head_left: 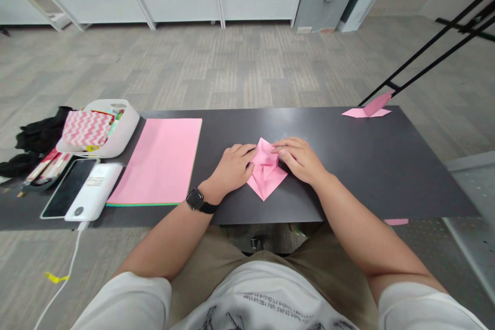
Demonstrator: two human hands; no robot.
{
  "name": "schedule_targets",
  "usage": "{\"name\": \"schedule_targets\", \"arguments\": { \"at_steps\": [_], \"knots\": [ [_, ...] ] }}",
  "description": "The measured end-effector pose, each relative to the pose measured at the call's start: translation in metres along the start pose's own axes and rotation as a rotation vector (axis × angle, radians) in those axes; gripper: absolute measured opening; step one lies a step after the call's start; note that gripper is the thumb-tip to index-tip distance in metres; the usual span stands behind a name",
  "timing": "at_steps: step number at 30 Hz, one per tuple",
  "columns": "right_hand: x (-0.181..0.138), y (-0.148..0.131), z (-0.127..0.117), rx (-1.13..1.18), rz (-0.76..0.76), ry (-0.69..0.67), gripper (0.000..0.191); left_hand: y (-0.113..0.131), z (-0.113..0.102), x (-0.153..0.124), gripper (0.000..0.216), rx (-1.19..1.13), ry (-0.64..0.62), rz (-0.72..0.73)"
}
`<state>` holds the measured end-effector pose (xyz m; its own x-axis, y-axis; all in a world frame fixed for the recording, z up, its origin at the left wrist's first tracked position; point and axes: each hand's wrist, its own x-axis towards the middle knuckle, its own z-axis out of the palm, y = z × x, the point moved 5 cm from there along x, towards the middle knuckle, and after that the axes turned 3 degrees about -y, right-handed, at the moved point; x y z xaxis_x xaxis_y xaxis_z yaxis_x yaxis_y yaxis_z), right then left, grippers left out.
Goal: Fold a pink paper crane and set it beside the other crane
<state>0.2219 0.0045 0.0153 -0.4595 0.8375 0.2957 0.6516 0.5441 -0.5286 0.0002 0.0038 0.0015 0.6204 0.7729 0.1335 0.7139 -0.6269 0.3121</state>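
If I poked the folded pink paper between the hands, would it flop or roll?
The folded pink paper looks thin, so it is probably light. Its middle may feel stiffer, since creases and overlapping folds show there. Lying low with pointed corners on the table, it would likely slide rather than roll.

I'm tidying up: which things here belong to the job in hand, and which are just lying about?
In the job:
folded pink paper, touched by left hand and right hand
flat pink paper stack, probably

Lying about:
dark-screened rectangular phone
white rectangular corded device
white plastic basket
winged pink paper shape, perhaps related
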Motion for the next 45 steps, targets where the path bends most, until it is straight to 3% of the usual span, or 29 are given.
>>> {"name": "schedule_targets", "arguments": {
  "at_steps": [4,10,18,24,39,45],
  "knots": [
    [0.021,-0.002,-0.007,0.011,-0.007,-0.103,0.06,0.004,0.004,0.0,0.047,0.058,-0.026,0.037],
    [0.04,0.006,0.003,-0.053,-0.05,-0.293,0.074,0.005,0.009,0.0,0.05,0.103,-0.034,0.08],
    [0.032,0.018,0.009,0.005,-0.058,-0.272,0.067,0.006,0.007,0.002,0.046,0.108,-0.044,0.113],
    [0.032,0.018,0.01,0.022,-0.069,-0.271,0.067,0.004,-0.001,0.018,0.037,0.114,-0.082,0.173],
    [0.032,0.019,0.012,0.015,-0.085,-0.255,0.058,-0.002,0.01,0.021,0.055,0.071,-0.027,0.052],
    [0.031,0.019,0.012,0.025,-0.077,-0.257,0.054,-0.002,0.013,0.02,0.047,0.096,-0.055,0.07]
  ]
}}
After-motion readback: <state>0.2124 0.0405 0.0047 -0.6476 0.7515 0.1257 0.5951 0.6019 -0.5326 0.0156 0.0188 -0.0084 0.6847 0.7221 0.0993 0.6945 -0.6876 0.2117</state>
